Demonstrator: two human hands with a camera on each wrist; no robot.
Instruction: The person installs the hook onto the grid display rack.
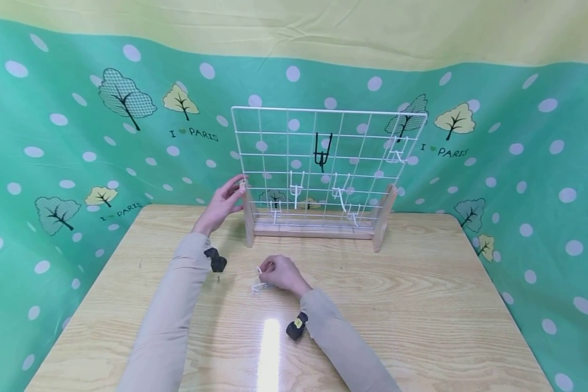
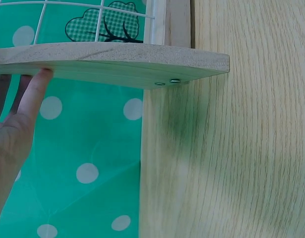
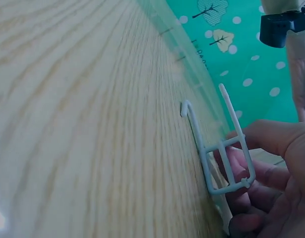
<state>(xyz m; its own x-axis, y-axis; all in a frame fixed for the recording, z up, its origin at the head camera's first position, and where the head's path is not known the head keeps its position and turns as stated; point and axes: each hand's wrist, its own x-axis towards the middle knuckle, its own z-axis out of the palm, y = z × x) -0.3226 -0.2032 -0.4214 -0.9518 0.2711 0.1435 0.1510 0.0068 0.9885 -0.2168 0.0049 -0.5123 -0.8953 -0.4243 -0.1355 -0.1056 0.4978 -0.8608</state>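
Observation:
A white wire grid rack (image 1: 329,111) stands upright in a wooden stand (image 1: 313,231) at the back of the table. My left hand (image 1: 220,206) holds the upper part of the stand's left side piece. In the left wrist view a fingertip (image 2: 44,74) presses that wooden side piece (image 2: 117,59), while the other fingertips are hidden behind it. My right hand (image 1: 280,273), low over the table in front of the rack, pinches a white wire hook (image 3: 207,166). Its prongs point away from the palm. Several white hooks (image 1: 296,189) and a black hook (image 1: 322,158) hang on the grid.
The wood-grain table (image 1: 446,305) spreads out around the stand, with a bright light reflection near the front. A green dotted cloth (image 1: 44,130) with tree prints surrounds it at the back and sides. A tiny object (image 1: 218,279) lies by the left wrist camera.

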